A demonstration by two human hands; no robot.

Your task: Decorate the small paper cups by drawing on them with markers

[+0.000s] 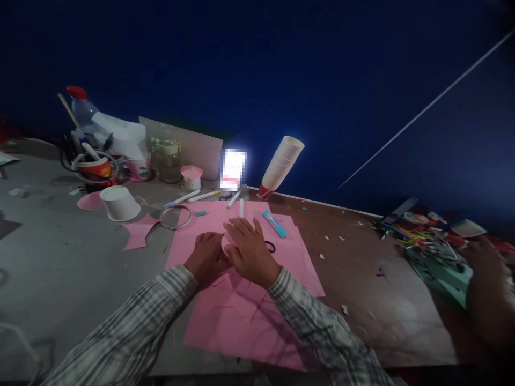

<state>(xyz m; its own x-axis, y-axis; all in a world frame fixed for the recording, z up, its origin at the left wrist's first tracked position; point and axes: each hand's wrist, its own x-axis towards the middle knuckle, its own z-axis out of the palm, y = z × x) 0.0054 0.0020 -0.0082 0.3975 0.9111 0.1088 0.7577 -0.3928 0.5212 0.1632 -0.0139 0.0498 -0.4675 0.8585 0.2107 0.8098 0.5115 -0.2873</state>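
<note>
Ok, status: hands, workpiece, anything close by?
Left hand, right hand both at small pink piece. Pink sheets underneath. Dark loop beside right hand, blue tube just beyond.

Pink sheets (217, 332) on a table (358, 332)

One head-worn camera looks forward and down from the near side of the pink paper (245, 338) — close, and above it. The view is wide, spanning the table (92, 284) on both sides of the paper and the dark blue wall (241, 64) beyond it.
</note>
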